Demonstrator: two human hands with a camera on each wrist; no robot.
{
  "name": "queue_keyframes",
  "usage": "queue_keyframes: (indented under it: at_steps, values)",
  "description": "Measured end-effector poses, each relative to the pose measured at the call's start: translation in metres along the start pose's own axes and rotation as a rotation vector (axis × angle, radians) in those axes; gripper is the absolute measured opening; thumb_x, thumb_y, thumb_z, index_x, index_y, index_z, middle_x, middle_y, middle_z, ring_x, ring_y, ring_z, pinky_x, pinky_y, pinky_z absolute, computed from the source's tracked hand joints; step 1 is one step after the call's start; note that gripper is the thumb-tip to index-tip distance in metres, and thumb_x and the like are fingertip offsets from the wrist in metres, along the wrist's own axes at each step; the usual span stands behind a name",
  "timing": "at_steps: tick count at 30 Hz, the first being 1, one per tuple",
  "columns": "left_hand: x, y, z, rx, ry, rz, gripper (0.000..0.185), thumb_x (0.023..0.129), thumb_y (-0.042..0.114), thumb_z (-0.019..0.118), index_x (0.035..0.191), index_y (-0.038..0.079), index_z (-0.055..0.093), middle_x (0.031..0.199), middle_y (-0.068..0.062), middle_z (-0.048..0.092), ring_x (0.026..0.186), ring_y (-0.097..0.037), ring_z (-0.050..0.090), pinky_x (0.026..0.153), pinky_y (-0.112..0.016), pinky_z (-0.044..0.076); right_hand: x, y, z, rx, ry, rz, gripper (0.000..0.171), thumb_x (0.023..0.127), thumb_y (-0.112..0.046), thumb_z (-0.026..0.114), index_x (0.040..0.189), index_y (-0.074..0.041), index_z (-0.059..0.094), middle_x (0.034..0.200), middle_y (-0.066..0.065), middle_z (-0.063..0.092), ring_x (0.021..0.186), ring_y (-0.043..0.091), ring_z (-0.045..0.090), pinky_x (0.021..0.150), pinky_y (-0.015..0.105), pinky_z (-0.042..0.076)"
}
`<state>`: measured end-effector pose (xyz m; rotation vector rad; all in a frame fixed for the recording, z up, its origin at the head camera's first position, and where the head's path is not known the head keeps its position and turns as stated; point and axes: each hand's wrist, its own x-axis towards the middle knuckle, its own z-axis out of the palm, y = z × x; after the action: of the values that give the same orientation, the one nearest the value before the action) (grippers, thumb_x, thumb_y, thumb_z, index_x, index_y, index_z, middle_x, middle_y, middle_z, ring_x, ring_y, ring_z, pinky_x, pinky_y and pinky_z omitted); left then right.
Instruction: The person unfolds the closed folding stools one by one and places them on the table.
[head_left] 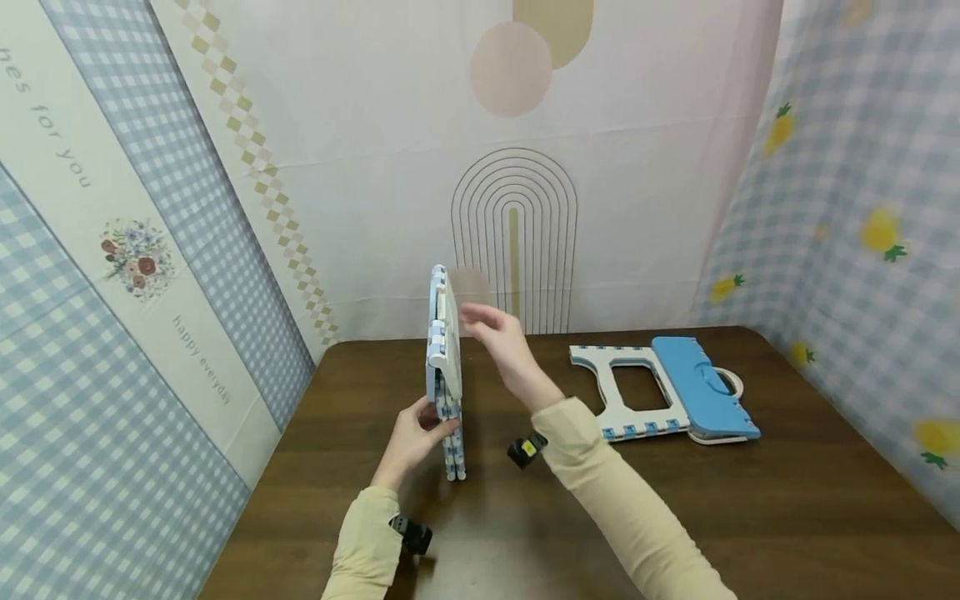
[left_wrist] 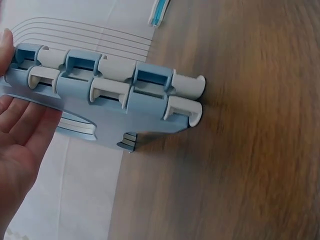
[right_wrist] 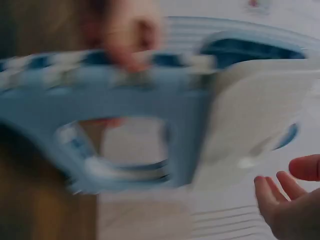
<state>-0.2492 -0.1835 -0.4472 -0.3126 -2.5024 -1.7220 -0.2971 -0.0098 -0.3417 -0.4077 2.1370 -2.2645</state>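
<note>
Fingers of the left hand [head_left: 411, 435] curl against the lower edge of a folded step stool [head_left: 444, 367], pinching it between thumb and fingertips so that it stands upright on its narrow end on the wooden table [head_left: 787, 500]. The left wrist view shows the palm flat beside the stool's blue side, fingers fairly straight there, and the interlocking hinge knuckles [left_wrist: 115, 90], alternating blue and white in moulded plastic with rounded ends. The right hand [head_left: 498, 342] hovers just beside the stool's upper part, its fingers loosely spread and relaxed, holding nothing; whether a fingertip touches the white panel cannot be told, as the right wrist view is blurred. That view still shows the stool's blue frame with a rounded rectangular cutout [right_wrist: 125, 145] and a smooth white panel.

A second folded stool [head_left: 667, 392] lies flat on the table well to the right, white with a blue seat, a loop handle and the same toothed edge. The table is dark brown with a visible grain. Printed fabric backdrops hang behind and to both sides, with gingham checks, arches and pineapples.
</note>
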Motion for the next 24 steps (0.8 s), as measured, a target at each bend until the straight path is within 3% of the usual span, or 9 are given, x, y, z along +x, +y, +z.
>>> queue_keyframes:
  at_steps: [3,6,8,10,12,15,20,24]
  values:
    - [0.003,-0.015,-0.002,-0.020,0.006,-0.008,0.038,0.084,0.010,0.075,0.120,0.003,0.063,0.109,-0.018,0.072,0.096,-0.026,0.069,0.082,-0.037,0.056,-0.016,0.033,-0.005,-0.159,-0.011,0.021,0.053,0.083,0.000,0.055,0.136,-0.004,0.053,0.140,0.016,0.054,0.133,0.034,0.048,0.111,0.049,0.039]
    - [0.003,-0.020,-0.004,-0.021,-0.012,0.016,0.039,0.084,0.015,0.075,0.120,0.004,0.063,0.109,-0.017,0.071,0.097,-0.025,0.069,0.083,-0.037,0.056,-0.031,0.060,-0.004,-0.296,-0.195,0.085,0.063,0.082,-0.008,0.062,0.142,-0.004,0.045,0.147,0.017,0.046,0.138,0.036,0.041,0.112,0.056,0.034]
    - [0.002,-0.020,-0.004,-0.025,-0.025,0.037,0.039,0.085,0.016,0.075,0.120,0.004,0.063,0.110,-0.017,0.071,0.100,-0.027,0.068,0.085,-0.038,0.056,-0.040,0.072,0.000,-0.325,-0.336,0.106,0.064,0.087,-0.016,0.065,0.144,-0.002,0.041,0.147,0.018,0.046,0.138,0.036,0.041,0.112,0.055,0.034]
    - [0.001,-0.019,-0.004,-0.020,-0.026,0.058,0.037,0.085,0.014,0.075,0.119,0.003,0.063,0.110,-0.018,0.071,0.101,-0.028,0.068,0.086,-0.039,0.057,-0.046,0.081,0.005,-0.318,-0.403,0.108,0.063,0.091,-0.025,0.065,0.143,-0.001,0.041,0.143,0.020,0.050,0.133,0.035,0.046,0.110,0.050,0.040]
    - [0.001,-0.018,-0.003,-0.014,-0.026,0.080,0.035,0.086,0.010,0.073,0.118,0.002,0.063,0.110,-0.019,0.070,0.101,-0.030,0.068,0.086,-0.039,0.057,-0.048,0.088,0.010,-0.285,-0.398,0.079,0.057,0.093,-0.026,0.064,0.139,0.002,0.045,0.136,0.021,0.056,0.125,0.033,0.054,0.102,0.044,0.047]
    - [0.002,-0.018,-0.002,-0.005,-0.017,0.104,0.033,0.086,0.008,0.072,0.116,0.001,0.064,0.109,-0.020,0.071,0.100,-0.029,0.068,0.084,-0.036,0.057,-0.049,0.091,0.015,-0.315,-0.311,0.017,0.050,0.094,-0.024,0.063,0.134,0.003,0.050,0.127,0.021,0.061,0.116,0.031,0.060,0.092,0.039,0.052]
    - [-0.001,-0.019,-0.003,0.001,-0.006,0.100,0.033,0.085,0.010,0.074,0.117,0.003,0.065,0.107,-0.018,0.072,0.096,-0.026,0.069,0.081,-0.035,0.058,-0.052,0.090,0.020,-0.388,-0.278,-0.059,0.042,0.095,-0.020,0.062,0.128,0.004,0.055,0.123,0.022,0.064,0.115,0.033,0.062,0.092,0.042,0.053]
    - [-0.001,-0.018,-0.009,0.017,-0.027,0.093,0.034,0.085,0.013,0.074,0.116,0.004,0.065,0.106,-0.018,0.072,0.095,-0.026,0.070,0.080,-0.036,0.058,-0.052,0.088,0.022,-0.385,-0.280,-0.076,0.038,0.094,-0.020,0.063,0.125,0.003,0.058,0.122,0.022,0.066,0.115,0.034,0.062,0.093,0.043,0.052]
